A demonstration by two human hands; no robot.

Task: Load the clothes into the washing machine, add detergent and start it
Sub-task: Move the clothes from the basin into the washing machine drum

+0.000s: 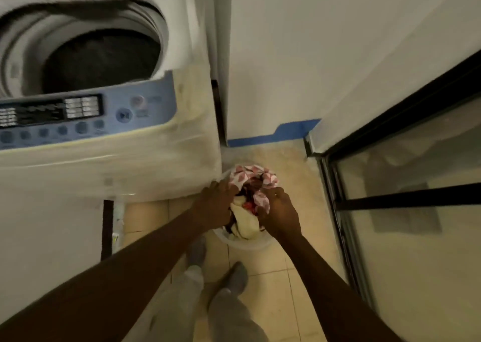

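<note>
left hand (pixel 217 202) and right hand (pixel 277 211) both clenched on clothes (pixel 247 203), arms reaching down | clothes heaped in white basket (pixel 250 242) on floor (pixel 273 276) | washing machine (pixel 109 143) just left, lid up, dark load in drum (pixel 101 60)

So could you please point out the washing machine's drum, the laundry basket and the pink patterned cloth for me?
drum (pixel 101 60): head view, on the dark inside of the open tub.
laundry basket (pixel 250 242): head view, on its white near rim.
pink patterned cloth (pixel 250 172): head view, on the top fold.
</note>
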